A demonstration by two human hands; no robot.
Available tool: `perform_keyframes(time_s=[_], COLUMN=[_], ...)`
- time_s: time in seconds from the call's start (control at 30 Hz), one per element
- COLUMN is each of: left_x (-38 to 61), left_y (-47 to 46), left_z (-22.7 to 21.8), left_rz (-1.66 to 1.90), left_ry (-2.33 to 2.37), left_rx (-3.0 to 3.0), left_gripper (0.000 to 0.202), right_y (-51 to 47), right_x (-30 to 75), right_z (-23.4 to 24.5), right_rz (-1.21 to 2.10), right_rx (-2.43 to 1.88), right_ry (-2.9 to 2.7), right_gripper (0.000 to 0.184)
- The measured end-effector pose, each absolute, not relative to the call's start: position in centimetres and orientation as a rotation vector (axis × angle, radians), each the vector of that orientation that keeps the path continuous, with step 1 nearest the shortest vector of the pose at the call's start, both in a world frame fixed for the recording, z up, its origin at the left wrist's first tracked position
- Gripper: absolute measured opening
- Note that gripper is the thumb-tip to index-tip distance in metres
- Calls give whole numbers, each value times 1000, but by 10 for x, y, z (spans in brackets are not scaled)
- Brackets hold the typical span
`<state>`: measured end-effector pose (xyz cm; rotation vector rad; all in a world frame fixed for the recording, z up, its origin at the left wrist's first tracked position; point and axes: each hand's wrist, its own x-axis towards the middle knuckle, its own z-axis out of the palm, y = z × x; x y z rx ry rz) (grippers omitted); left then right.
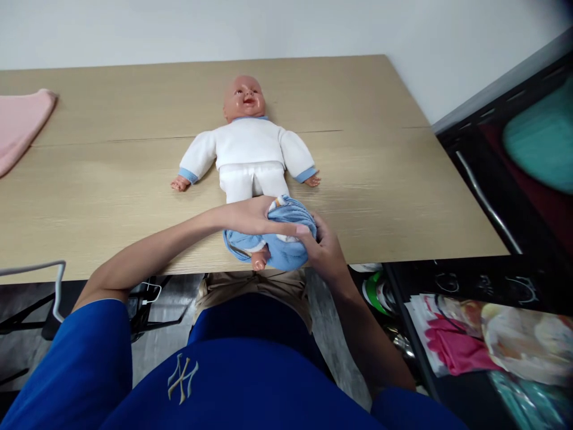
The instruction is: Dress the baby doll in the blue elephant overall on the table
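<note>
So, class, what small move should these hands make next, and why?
Probably ease the bunched blue cloth until the doll's hidden foot shows: the left hand and right hand hold its folds, while only one bare foot sticks out.

A baby doll (249, 143), dressed in white with blue cuffs, is laid face up on the table (380, 197), head far. A blue garment (290, 257) is bunched around its near lower legs, one bare foot (260, 260) exposed.
</note>
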<state>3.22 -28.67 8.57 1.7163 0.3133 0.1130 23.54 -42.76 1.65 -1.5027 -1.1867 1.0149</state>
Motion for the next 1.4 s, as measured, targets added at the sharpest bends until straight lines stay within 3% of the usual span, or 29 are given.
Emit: perform_keyframes(time_s=[0.23, 0.4, 0.57, 0.8, 0.97, 1.17, 1.4], left_x=[29, 35, 38, 28, 26, 27, 26], left_y=[-287, -304, -313, -312, -308, -302, -292], left_z=[80, 94, 89, 72, 62, 48, 54], left_rz=[58, -209, -326, -121, -20, 160, 187], left_ry=[496, 762, 830, 720, 672, 753, 766], left_rx=[2030, 2366, 2520, 2600, 2510, 2300, 2216], left_gripper=[31, 50, 62, 62, 62, 84, 62], right_y=[-453, -475, -474, -474, -471, -467, -470], right_x=[234, 228, 222, 225, 229, 223, 215], right_z=[26, 16, 6, -4, -21, -35, -32], right_rz=[1118, 875, 623, 760, 1017, 1022, 913], right_rx=[-1468, -1743, -1793, -1799, -1535, -1369, -1429], right_ry=[-1081, -1197, -1320, -1253, -1138, -996, -942], right_gripper=[27, 30, 18, 33, 45, 61, 52])
